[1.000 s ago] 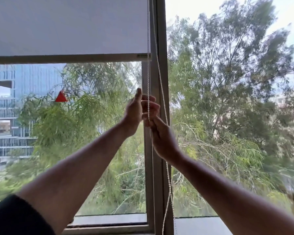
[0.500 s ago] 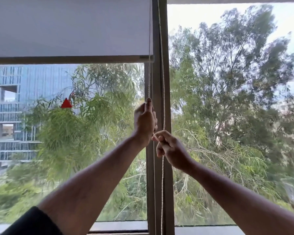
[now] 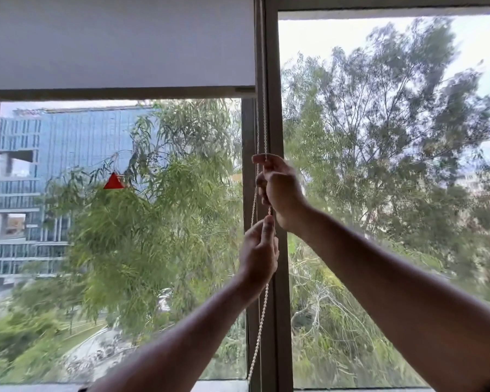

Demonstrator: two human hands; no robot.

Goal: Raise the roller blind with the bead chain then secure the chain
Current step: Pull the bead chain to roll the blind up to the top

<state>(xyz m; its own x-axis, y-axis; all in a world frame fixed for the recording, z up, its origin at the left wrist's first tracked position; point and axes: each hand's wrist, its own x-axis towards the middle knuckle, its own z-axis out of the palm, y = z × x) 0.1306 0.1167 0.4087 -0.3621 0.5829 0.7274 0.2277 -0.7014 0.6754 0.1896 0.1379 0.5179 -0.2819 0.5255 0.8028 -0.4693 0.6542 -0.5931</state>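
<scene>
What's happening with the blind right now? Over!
Right hand gripping chain, high. Left hand pinching it just below. Blind partly up, bottom bar across upper window. Nothing in the way.

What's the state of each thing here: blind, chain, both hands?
Roller blind: partly raised, bottom bar across the upper part of the left pane.
Bead chain: hanging along the window frame, not secured.
Right hand: closed on the chain, higher.
Left hand: closed on the chain, just below.
</scene>
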